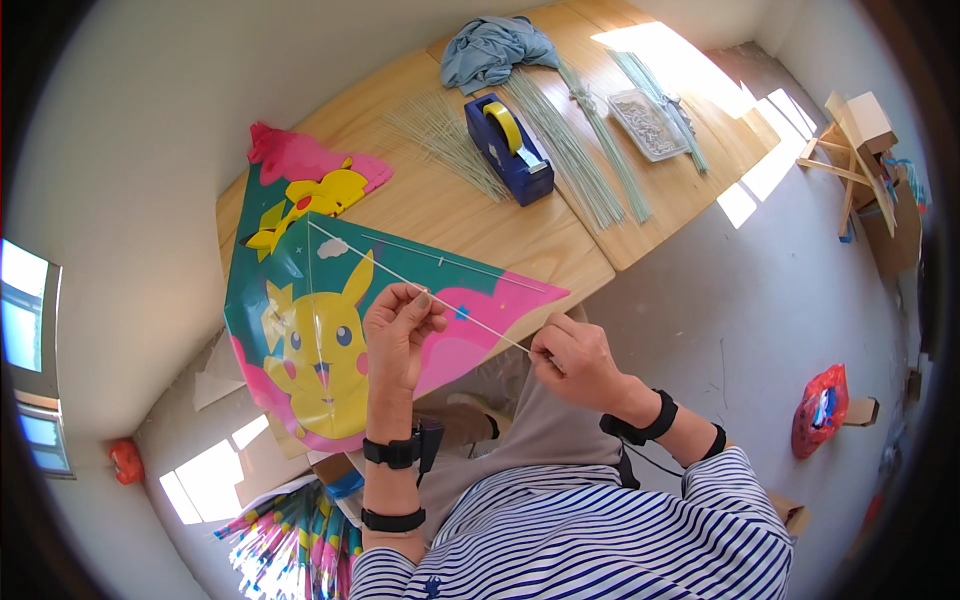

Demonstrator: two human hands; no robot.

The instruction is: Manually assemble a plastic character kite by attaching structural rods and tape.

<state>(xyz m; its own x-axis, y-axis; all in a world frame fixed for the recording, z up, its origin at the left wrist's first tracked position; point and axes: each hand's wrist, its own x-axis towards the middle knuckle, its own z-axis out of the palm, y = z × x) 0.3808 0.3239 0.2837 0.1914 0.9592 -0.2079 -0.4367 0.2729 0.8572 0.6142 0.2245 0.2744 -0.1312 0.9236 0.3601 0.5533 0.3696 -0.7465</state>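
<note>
A green and pink kite (pixel 480 285) with a large yellow cartoon figure lies at the near edge of the table, partly hanging over it. A thin white rod (pixel 375 259) runs slantwise from near the kite's top over its right half. My left hand (pixel 400 325) pinches the rod at mid-length between thumb and fingers. Closed around the rod's lower right end is my right hand (pixel 575 358), just beyond the kite's edge. Another thin rod (pixel 440 261) lies along the kite's upper right edge. Part of the figure is hidden behind my left hand.
On the table (pixel 420 190) stand a blue tape dispenser (pixel 510 150) and a clear box (pixel 648 125) of small pieces. Bundles of thin rods (pixel 565 145) and a blue-grey cloth (pixel 495 52) lie behind. Rolled kites (pixel 290 540) fill the lower left; a red bag (pixel 822 410) sits on the floor.
</note>
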